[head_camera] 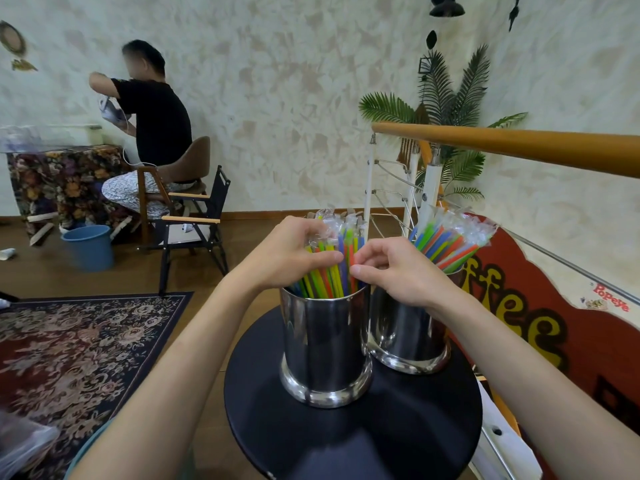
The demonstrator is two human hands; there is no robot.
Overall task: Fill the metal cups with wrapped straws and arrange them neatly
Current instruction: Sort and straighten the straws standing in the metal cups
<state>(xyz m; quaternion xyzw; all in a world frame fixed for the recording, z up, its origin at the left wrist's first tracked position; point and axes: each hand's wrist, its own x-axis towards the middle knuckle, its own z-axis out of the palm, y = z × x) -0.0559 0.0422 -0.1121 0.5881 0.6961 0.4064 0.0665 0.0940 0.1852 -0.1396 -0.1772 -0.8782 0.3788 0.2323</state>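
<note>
Judging from the head view, the only one given, the task looks close to done: 2 metal cups stand touching on the round black table (346,441), and both already carry wrapped straws. The near cup (323,344) holds a thick upright bunch of straws (332,258); the far cup (405,327), just behind and to its right, holds a second bunch (446,242) that fans out and leans to the right. What seems left is the tidying, mainly squaring up the near bunch and perhaps straightening the leaning one. The left hand (287,254) curls its grip round the left side of the near bunch, fingers bent over the wrappers. The right hand (391,268) meets it from the right, thumb and fingers pinching into the same straws just above the rim. Neither grip is spread; together they gather the bunch between them.
</note>
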